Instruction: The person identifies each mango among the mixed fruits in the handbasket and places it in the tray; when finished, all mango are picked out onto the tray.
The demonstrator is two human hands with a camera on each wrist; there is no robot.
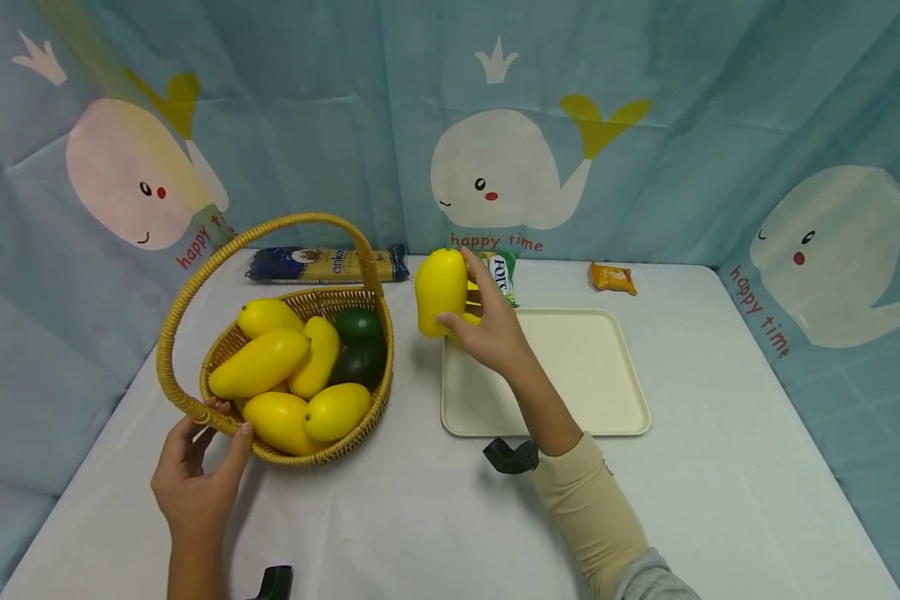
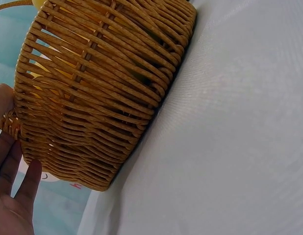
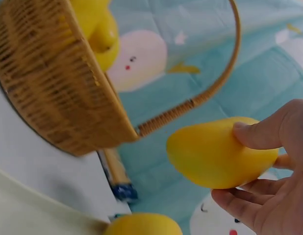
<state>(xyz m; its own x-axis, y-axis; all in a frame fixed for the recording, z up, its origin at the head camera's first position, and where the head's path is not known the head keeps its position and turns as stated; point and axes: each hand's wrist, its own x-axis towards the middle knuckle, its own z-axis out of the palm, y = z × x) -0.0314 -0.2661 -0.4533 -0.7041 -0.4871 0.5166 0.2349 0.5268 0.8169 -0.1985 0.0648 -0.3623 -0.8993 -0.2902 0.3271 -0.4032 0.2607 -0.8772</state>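
We see a person's two hands at work over a white-covered desk (image 1: 390, 533). The right hand (image 1: 493, 327) holds a yellow mango (image 1: 441, 290) up off the desk, thumb on one side and fingers wrapped round the other; the fruit hangs in the gap between a basket and a tray, near the tray's far left corner. The left hand (image 1: 201, 487) grips the rim of the wicker basket (image 2: 97, 103) beside the foot of its tall arched handle, thumb outside, fingers reaching over the edge.

In the basket we can count at least five more yellow fruits (image 1: 258, 364), with two dark green fruits (image 1: 357, 364) along the right side. The shallow cream tray (image 1: 588, 375) lies to the right, and another yellow fruit (image 3: 144, 226) sits by its far left corner, partly hidden behind the right hand in the head view.

Along the back of the desk we find a blue and yellow packet (image 1: 288, 264) behind the basket, a green packet (image 1: 504, 271) behind the right hand, and a small orange packet (image 1: 612, 278) beyond the tray. A pale blue curtain (image 1: 330, 150) printed with whales surrounds the desk.
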